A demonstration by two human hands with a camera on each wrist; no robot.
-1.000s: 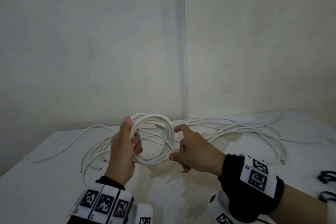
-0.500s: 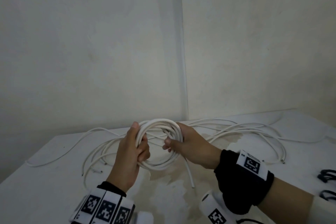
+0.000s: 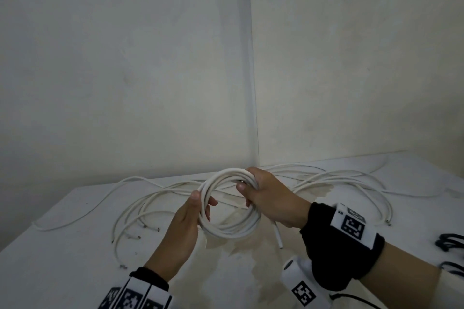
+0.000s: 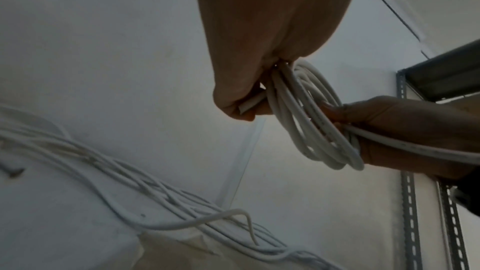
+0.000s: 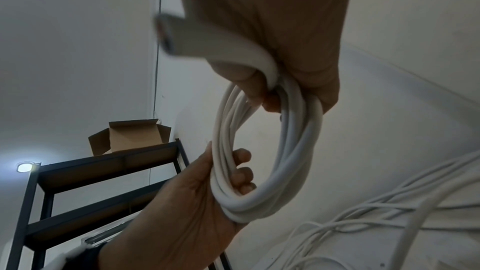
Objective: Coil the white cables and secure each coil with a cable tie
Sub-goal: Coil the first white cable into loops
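the white table (image 3: 62,246) sits in a wall corner, its left edge running off toward the viewer, bare surface open near that edge. loose white cables (image 3: 339,178) sprawl along the back by the walls, cut ends lying at the left. above the table's middle, the white cable coil (image 3: 226,229) is held clear of the surface. the left hand (image 3: 185,223) wraps its fingers around the coil's left side; the right hand (image 3: 271,195) curls around the right side, one free cable end hanging below it. black cable ties (image 3: 449,241) lie at the right edge.

Pale walls (image 3: 125,70) meet in a corner behind a white table (image 3: 50,258); dark metal shelving (image 5: 109,174) bears a cardboard box (image 5: 130,137)
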